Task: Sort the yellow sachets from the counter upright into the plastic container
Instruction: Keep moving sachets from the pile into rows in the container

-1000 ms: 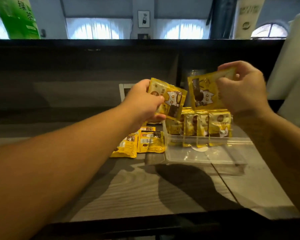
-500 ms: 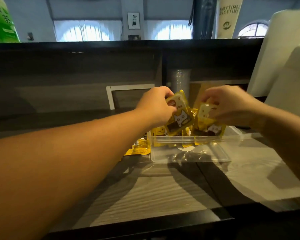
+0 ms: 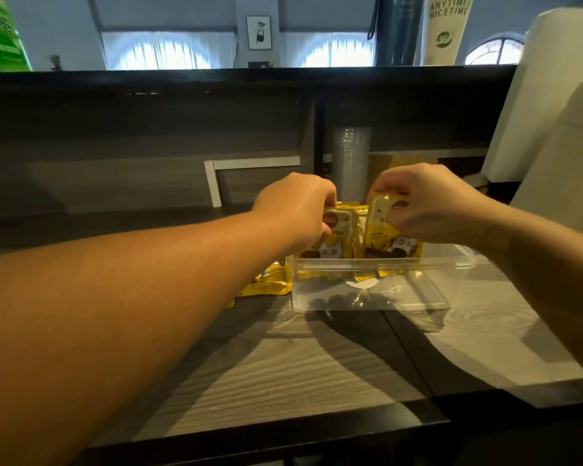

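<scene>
Yellow sachets fill the far half of the clear plastic container (image 3: 367, 299), which sits on the grey wood-grain counter (image 3: 283, 375) just ahead of the person. Both hands are over it, each pinching one sachet by its top edge. The left hand (image 3: 297, 213) has thumb and fingers closed on the left sachet (image 3: 330, 237), whose lower part is already down inside the container's left end. The right hand (image 3: 431, 203) grips the right sachet (image 3: 384, 223) the same way, its bottom edge below the rim and against the row standing behind it.

Holding each packet by the top seam appears deliberate: it lets the packet hang straight, so it can slide in standing instead of flopping flat. The packets already inside lean on one another along the far wall, which seems to keep them upright, while the near half of the container is bare apart from a white round label on its floor.

A few loose sachets (image 3: 270, 282) lie flat on the counter just left of the container, partly hidden by the left forearm, so the sort is not finished. The step in hand looks like seating these two in the row; the risk is that letting go early tips them toward the bare near side.
</scene>
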`<move>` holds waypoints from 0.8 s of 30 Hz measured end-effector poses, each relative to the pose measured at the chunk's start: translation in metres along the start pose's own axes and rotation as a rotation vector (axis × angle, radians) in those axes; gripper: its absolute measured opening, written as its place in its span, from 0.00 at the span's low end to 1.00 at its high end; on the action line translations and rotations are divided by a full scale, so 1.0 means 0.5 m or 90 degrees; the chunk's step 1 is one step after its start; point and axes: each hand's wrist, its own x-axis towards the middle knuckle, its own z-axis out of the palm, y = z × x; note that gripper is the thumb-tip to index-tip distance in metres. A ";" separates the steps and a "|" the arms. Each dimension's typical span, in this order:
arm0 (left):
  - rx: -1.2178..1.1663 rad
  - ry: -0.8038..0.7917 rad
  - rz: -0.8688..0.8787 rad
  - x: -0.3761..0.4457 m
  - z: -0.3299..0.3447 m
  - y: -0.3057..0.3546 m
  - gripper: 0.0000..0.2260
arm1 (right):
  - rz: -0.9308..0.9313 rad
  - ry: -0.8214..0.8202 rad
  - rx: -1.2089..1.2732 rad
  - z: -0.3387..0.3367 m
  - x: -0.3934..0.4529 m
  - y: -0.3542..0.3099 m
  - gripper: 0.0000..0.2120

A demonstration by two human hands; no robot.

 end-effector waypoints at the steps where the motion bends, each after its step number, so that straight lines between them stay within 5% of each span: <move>1: 0.025 0.001 -0.001 -0.004 0.004 -0.006 0.14 | -0.006 -0.009 -0.013 0.005 0.005 -0.003 0.14; 7: 0.162 0.020 -0.008 0.006 0.014 -0.013 0.17 | -0.027 -0.061 -0.062 0.034 0.033 -0.017 0.17; 12: 0.109 -0.030 -0.030 0.021 0.016 -0.011 0.16 | -0.045 -0.059 -0.108 0.053 0.047 -0.022 0.19; 18: 0.004 -0.158 -0.010 0.033 0.025 -0.016 0.37 | -0.044 -0.049 -0.141 0.073 0.054 -0.021 0.23; 24: 0.062 -0.180 -0.043 0.056 0.046 0.001 0.36 | -0.018 -0.026 -0.195 0.084 0.062 -0.010 0.26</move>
